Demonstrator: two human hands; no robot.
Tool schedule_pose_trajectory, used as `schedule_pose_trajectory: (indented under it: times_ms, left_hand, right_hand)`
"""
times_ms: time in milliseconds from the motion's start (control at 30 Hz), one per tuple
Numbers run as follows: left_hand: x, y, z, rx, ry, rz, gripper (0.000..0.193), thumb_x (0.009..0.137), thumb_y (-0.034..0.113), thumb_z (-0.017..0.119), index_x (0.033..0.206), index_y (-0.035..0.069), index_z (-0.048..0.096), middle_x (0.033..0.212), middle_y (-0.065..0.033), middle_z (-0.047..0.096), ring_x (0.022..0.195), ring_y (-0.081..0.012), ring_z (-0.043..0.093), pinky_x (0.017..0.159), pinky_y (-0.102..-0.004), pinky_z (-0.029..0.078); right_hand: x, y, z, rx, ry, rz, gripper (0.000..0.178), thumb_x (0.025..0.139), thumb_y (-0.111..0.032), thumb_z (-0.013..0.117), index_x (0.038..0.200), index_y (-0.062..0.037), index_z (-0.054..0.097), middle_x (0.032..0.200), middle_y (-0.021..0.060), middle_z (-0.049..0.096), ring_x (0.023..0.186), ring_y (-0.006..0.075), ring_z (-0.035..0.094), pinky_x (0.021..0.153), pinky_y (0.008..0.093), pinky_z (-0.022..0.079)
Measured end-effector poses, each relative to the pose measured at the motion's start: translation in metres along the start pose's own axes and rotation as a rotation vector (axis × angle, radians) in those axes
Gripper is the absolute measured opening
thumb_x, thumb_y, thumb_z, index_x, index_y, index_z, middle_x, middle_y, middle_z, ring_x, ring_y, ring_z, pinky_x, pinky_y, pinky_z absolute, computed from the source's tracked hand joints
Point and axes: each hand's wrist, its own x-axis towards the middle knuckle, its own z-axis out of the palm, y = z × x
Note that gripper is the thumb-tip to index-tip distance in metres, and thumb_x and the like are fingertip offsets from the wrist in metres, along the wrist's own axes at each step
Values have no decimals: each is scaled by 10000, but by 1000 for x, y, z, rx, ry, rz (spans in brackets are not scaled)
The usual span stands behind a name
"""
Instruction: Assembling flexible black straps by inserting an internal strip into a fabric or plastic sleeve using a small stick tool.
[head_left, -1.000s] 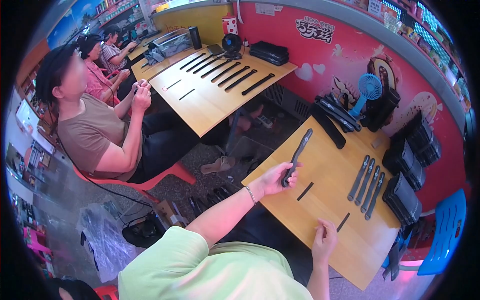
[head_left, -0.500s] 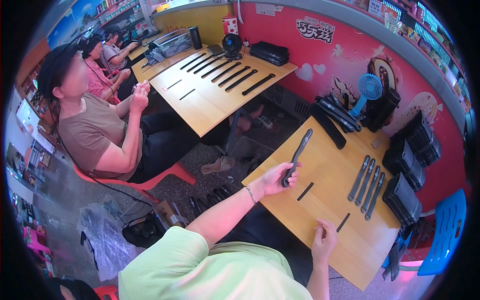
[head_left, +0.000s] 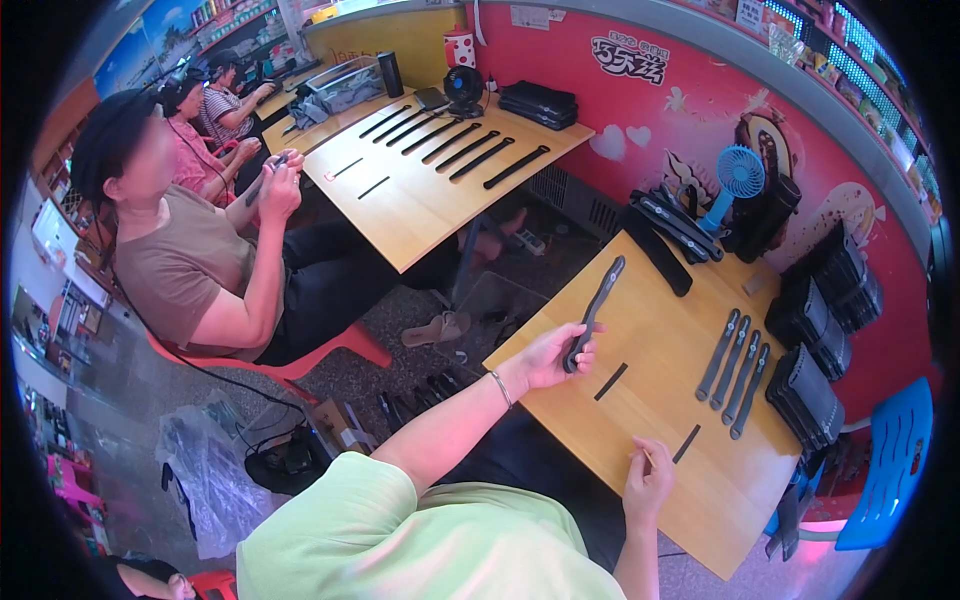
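Note:
My left hand (head_left: 548, 362) is closed around the lower end of a dark grey strap (head_left: 602, 298), whose rounded far end points up and away over the table. Just right of that hand, a short black strip (head_left: 611, 382) lies flat on the wood. My right hand (head_left: 648, 480) hovers at the table's near edge with its thumb and fingers pinched together; a thin sliver seems to show between them, too small to name. A second short black strip (head_left: 687, 443) lies beside its fingertips. Several similar straps (head_left: 728, 372) rest in a row farther right.
Bundled black straps (head_left: 806, 400) are stacked along the right side. At the table's back stand a blue fan (head_left: 740, 175) and a pile of dark straps (head_left: 672, 225). A co-worker (head_left: 190, 270) sits left at another table (head_left: 420, 215) with straps. A blue chair (head_left: 885, 470) stands right.
My hands and the strap have hardly moved. The co-worker's hands have risen slightly, and a dark piece now shows in them. Another person's hand has appeared at the lower left.

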Motion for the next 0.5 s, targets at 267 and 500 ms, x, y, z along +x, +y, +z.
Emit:
schedule_pose_trajectory:
  times_ms: [267, 500]
  left_hand:
    - [-1, -1, 0, -3, 2, 2, 313, 957, 206, 395, 1214, 29, 415, 739, -22, 464, 633, -103, 438, 587, -238, 397]
    - [0, 0, 0, 4, -2, 3, 314, 956, 207, 396, 1218, 33, 408, 738, -24, 463, 633, -105, 438, 590, -239, 397]
  right_hand:
    - [-1, -2, 0, 0, -7, 6, 164, 791, 100, 535, 882, -5, 622, 821, 84, 584, 698, 153, 560, 575, 233, 434]
    - [0, -1, 1, 4, -17, -14, 162, 811, 99, 517, 888, -1, 618, 835, 77, 578, 680, 134, 560, 562, 218, 429]
